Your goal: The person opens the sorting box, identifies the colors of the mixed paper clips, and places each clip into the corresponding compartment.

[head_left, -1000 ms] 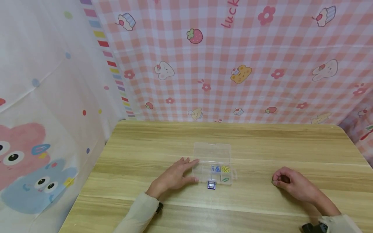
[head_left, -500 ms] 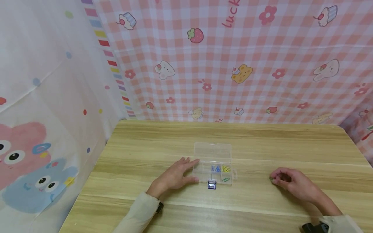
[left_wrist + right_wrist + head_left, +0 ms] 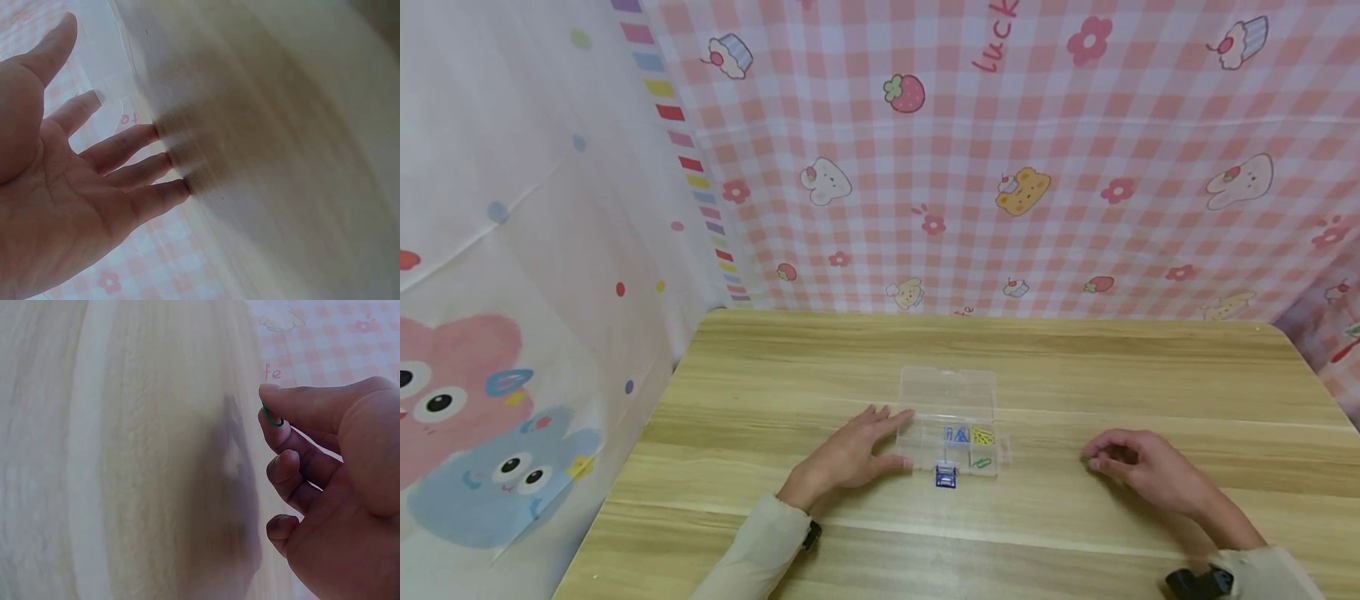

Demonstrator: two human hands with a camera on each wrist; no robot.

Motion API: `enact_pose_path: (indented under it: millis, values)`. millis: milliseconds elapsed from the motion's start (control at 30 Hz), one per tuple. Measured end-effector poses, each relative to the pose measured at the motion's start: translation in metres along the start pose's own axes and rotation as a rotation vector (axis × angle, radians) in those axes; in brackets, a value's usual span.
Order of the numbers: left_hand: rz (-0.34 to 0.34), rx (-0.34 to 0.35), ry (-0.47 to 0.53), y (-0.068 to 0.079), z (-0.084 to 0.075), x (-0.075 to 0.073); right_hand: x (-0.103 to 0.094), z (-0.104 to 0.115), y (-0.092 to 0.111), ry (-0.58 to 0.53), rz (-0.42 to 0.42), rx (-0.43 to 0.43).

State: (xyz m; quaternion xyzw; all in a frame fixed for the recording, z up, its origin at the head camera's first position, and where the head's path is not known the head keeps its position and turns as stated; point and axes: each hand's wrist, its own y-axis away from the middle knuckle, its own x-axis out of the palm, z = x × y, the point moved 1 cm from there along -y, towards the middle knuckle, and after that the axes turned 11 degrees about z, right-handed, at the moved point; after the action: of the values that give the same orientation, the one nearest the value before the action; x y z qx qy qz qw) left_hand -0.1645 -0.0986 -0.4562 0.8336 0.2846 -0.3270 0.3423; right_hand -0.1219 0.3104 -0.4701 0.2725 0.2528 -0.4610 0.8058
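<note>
My right hand point(image 3: 1146, 468) pinches a green paper clip point(image 3: 273, 419) between thumb and forefinger, to the right of a clear compartment box. The box point(image 3: 921, 457) sits with its lid point(image 3: 946, 393) laid back away from me. Blue paper clips point(image 3: 957, 435) and yellow paper clips point(image 3: 982, 436) fill two back compartments. Another green paper clip point(image 3: 982, 462) lies in the front right one. My left hand point(image 3: 848, 452) rests at the box's left side, fingers extended, thumb and forefinger at its edge. In the left wrist view, the other fingertips point(image 3: 178, 187) touch the tabletop.
A blue latch point(image 3: 946, 476) hangs at the box's front edge. The wooden table point(image 3: 760, 358) reaches back to a pink checked cloth point(image 3: 865, 233). A white printed cloth point(image 3: 550, 250) hangs at the left.
My right hand has moved a little left, toward the box, with the green paper clip still pinched. The left hand and the box stay put.
</note>
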Motion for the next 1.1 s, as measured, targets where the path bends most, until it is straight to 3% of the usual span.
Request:
enact_pose_path:
  millis: [600,1100]
  values:
    - [0.002,-0.01,0.011,-0.001,0.002,0.0,0.007,0.025,-0.019,0.014,-0.019,-0.076]
    - [0.004,-0.008,0.014,-0.001,0.001,-0.002,0.017,0.052,-0.042,-0.017,0.047,-0.102]
